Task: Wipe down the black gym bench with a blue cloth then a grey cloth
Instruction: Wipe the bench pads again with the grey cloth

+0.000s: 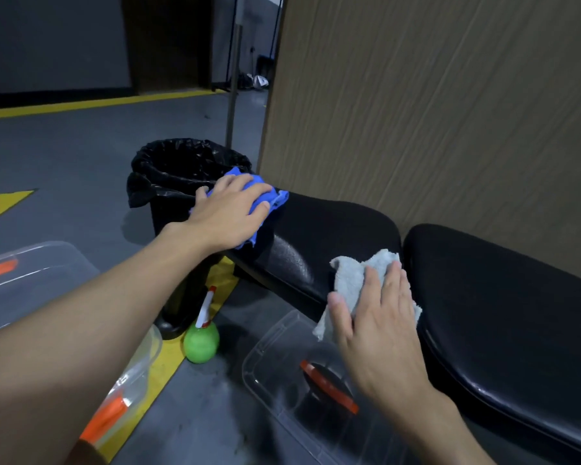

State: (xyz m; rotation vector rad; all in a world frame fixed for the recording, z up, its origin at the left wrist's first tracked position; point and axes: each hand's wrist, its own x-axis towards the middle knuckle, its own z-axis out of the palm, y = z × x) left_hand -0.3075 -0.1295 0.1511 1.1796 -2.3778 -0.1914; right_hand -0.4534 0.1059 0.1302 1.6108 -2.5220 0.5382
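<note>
Fingers (pixel 249 188) of left hand (pixel 227 214) spread over blue cloth (pixel 278 197).

The surface (pixel 332 229) is padded in black leather-like vinyl, glossy, with a fine pebbled grain where the light catches it. The blue cloth (pixel 279 198) is soft, thin fabric, crumpled. The grey cloth (pixel 353 276) is thicker, with a nubby towel-like pile. The bin liner (pixel 182 162) is thin black plastic, crinkled and shiny. The box lid (pixel 282 380) is clear hard plastic, smooth, with orange plastic clips. The spray bottle (pixel 201 342) is smooth green plastic. The wall panel (pixel 433 112) looks like matt brown wood grain. The floor (pixel 64 156) is matt grey with painted yellow stripes.
</note>
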